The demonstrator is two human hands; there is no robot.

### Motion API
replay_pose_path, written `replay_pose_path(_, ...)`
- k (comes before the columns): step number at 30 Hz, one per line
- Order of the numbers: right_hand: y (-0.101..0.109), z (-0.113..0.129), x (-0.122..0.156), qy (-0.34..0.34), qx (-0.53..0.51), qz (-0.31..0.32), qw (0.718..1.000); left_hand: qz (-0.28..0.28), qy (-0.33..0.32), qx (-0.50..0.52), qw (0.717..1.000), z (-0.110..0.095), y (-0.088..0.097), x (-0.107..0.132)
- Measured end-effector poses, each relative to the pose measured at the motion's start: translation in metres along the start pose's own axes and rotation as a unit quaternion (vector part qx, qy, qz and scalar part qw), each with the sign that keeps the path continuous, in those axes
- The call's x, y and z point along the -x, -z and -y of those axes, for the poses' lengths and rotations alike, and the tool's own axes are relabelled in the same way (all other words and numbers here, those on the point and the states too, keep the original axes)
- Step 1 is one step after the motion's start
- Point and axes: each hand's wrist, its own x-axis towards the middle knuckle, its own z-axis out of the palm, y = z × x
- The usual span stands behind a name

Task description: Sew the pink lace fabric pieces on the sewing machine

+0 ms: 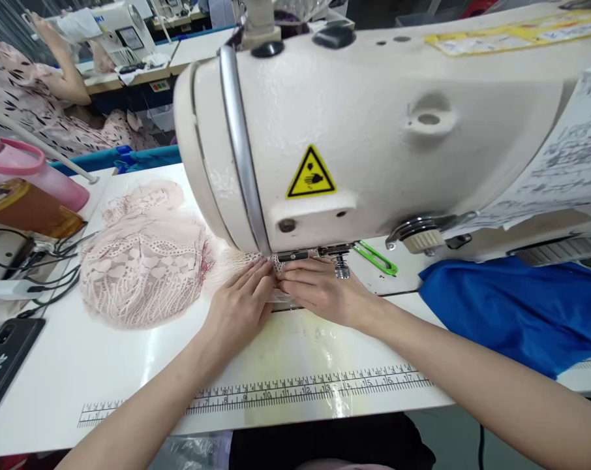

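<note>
Presses left hand [246,287] and right hand [325,287] close together on pale pink lace [149,274], beneath the head of the sewing machine [374,150]; cannot tell whether any is pinched between the fingers. Has the rest of the lace lying rumpled on the white table [94,365], left of the left hand, with green snips [379,254] just behind the right wrist and blue cloth [511,313] farther right

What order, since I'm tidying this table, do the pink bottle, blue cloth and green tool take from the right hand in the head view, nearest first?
1. Green tool: just right of the right hand.
2. Blue cloth: farther right.
3. Pink bottle: at the far left.
</note>
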Motion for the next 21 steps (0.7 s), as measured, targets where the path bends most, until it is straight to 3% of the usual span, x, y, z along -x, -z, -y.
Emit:
replay_pose_path(12, 0.006, -0.003, 0.000, 0.001, 0.034, -0.002, 0.999, 0.011, 0.005, -0.021, 1.000, -0.004, -0.001, 0.000)
replay_pose_path(21, 0.015, 0.004, 0.003, -0.032, 0.127, -0.019, 0.991, 0.005, -0.005, -0.047, 0.999, -0.005, -0.002, -0.001)
